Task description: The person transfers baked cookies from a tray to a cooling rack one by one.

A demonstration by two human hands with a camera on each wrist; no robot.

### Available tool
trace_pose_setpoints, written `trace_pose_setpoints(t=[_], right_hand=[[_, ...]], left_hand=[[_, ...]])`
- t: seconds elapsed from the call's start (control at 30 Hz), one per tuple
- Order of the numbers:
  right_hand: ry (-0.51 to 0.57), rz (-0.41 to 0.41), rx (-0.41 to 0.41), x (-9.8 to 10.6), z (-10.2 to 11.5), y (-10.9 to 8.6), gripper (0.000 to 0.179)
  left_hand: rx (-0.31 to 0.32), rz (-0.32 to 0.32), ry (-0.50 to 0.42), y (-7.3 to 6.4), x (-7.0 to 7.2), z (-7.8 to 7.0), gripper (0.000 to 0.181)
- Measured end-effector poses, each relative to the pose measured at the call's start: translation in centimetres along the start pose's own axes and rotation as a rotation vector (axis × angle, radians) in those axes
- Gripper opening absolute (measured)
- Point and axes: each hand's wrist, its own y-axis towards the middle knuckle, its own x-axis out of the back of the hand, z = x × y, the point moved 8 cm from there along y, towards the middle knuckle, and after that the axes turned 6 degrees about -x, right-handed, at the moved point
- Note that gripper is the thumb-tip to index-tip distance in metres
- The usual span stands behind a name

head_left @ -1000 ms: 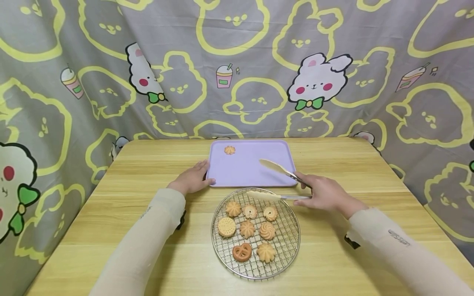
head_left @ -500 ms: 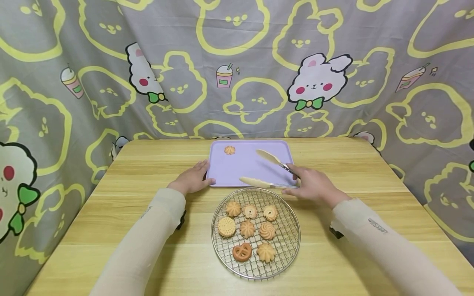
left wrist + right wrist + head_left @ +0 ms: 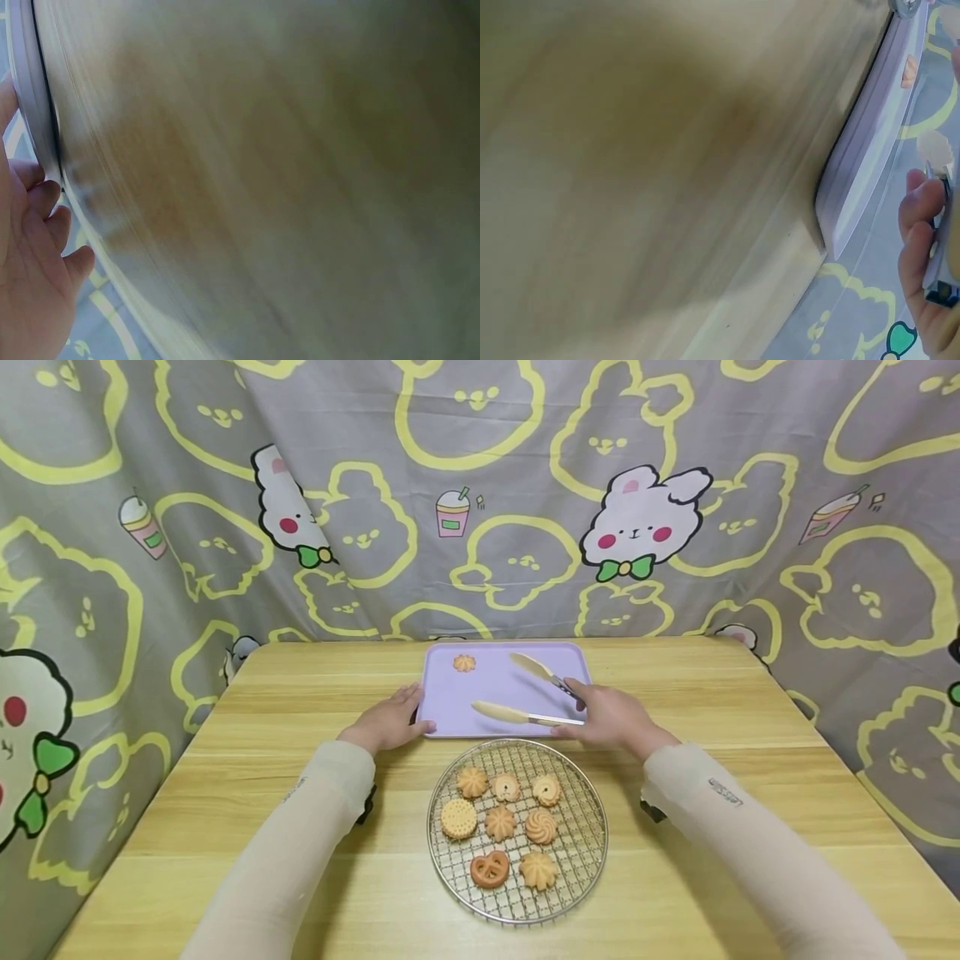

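Note:
My right hand (image 3: 611, 714) grips a pair of food tongs (image 3: 502, 712) with cream-coloured tips. The tongs are spread wide over a lilac tray (image 3: 450, 700), with nothing between their tips. At the tray's back left lies a scalloped cookie (image 3: 465, 663). My left hand (image 3: 386, 722) rests at the tray's left side, its thumb on the near corner and its fingers along the edge. In front of the tray, a round wire rack (image 3: 581, 835) bears several cookies, among them a brown pretzel cookie (image 3: 490, 869) and a round dotted biscuit (image 3: 458, 820).
A wooden table (image 3: 262, 727) carries the tray and rack. Behind it hangs a grey curtain (image 3: 517, 435) with yellow cartoon outlines, close to the table's back edge. The rack stands between my forearms, just short of the tray's near edge.
My right hand has moved left and slightly away with the tongs, from over the rack's far rim to over the tray. My left hand, the tray and the cookies stay put.

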Motion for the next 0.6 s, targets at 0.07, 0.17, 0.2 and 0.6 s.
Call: trace_pose_setpoints(t=[0.07,0.17,0.2,0.6], right_hand=[[-0.002,0.007,-0.005,-0.1,0.2,0.4,0.098],[-0.010,0.017,-0.014,-0.3,0.5,1.0,0.097],[-0.011,0.021,-0.018,-0.4,0.6,1.2,0.097],[-0.037,0.084,-0.084,-1.0,1.7,3.1,0.092]], left_hand=[[0.002,0.000,0.000,0.0,0.0,0.0,0.081],[0.001,0.000,0.001,0.0,0.0,0.0,0.081],[0.001,0.000,0.002,0.0,0.0,0.0,0.081],[0.000,0.002,0.002,0.0,0.2,0.0,0.082]])
